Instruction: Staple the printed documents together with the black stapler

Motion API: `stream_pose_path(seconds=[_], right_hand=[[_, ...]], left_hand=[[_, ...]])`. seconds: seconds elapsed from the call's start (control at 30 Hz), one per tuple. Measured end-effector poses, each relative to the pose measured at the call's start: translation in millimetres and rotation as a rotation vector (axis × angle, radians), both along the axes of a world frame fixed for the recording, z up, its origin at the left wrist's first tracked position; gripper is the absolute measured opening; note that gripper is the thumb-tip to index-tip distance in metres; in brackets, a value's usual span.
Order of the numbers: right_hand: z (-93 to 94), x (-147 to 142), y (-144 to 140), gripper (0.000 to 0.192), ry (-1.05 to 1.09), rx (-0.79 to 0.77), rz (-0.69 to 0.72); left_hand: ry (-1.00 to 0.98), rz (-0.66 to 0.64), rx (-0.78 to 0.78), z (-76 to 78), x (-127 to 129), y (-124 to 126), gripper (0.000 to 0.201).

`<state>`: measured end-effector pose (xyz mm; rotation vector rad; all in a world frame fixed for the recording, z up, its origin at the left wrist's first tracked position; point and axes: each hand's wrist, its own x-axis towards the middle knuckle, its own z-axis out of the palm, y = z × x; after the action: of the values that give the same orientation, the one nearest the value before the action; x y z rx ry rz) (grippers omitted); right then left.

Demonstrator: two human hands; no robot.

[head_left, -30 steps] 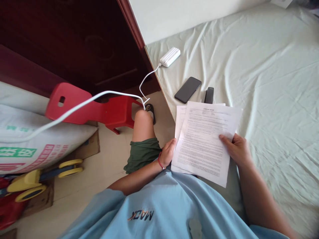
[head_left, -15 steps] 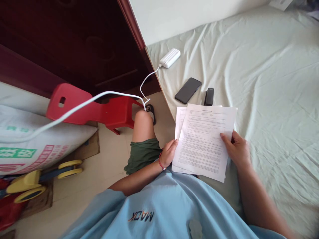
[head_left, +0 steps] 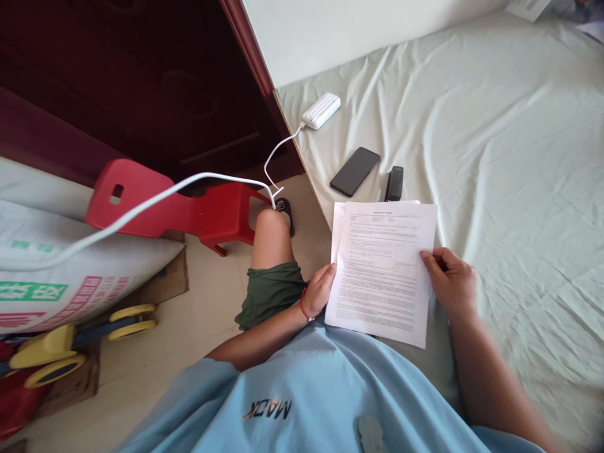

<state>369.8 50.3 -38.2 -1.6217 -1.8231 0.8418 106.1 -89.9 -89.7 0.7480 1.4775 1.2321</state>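
Observation:
Printed paper sheets (head_left: 382,270) lie stacked in front of me, their edges nearly lined up, with a sliver of lower sheets showing at the left and top. My left hand (head_left: 321,289) grips their left edge, the thumb on top. Along the right edge, my right hand (head_left: 448,280) pinches the paper between thumb and fingers. Just beyond the top edge sits a black stapler (head_left: 395,183), its near end close to the paper. A dark smartphone (head_left: 355,172) rests to its left.
A white power bank (head_left: 321,111) with a white cable (head_left: 189,182) lies on the pale bed sheet (head_left: 519,189). On the floor at left stand a red plastic chair (head_left: 221,214), a printed white sack (head_left: 70,264) and a yellow-wheeled toy (head_left: 51,352). A dark wooden panel (head_left: 141,75) rises behind.
The top sheet has turned straighter and shifted left over the others, so less of the lower sheets shows. My right hand has moved slightly; my left hand keeps its hold.

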Motion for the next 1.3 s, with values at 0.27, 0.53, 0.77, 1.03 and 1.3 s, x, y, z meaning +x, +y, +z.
stream_pose_path(seconds=[0.27,0.53,0.77,1.03,1.3], right_hand=[[20.9,-6,8,0.035,-0.034,-0.003,0.064],[3.3,-18,13,0.033,-0.021,-0.044,0.114],[7.8,-15,29,0.049,-0.302,0.452,0.135],[67.3,-33,68,0.043,-0.396,0.553,0.631],[53.5,-35,79,0.039,-0.302,0.337,0.766]], left_hand=[[-0.032,-0.003,0.021,1.8,2,1,0.070],[0.087,-0.028,-0.005,-0.5,4,3,0.065],[0.334,-0.135,0.112,12.9,2,-3,0.064],[0.281,-0.263,0.089,19.0,7,-8,0.067],[0.157,-0.285,0.036,32.7,3,8,0.058]])
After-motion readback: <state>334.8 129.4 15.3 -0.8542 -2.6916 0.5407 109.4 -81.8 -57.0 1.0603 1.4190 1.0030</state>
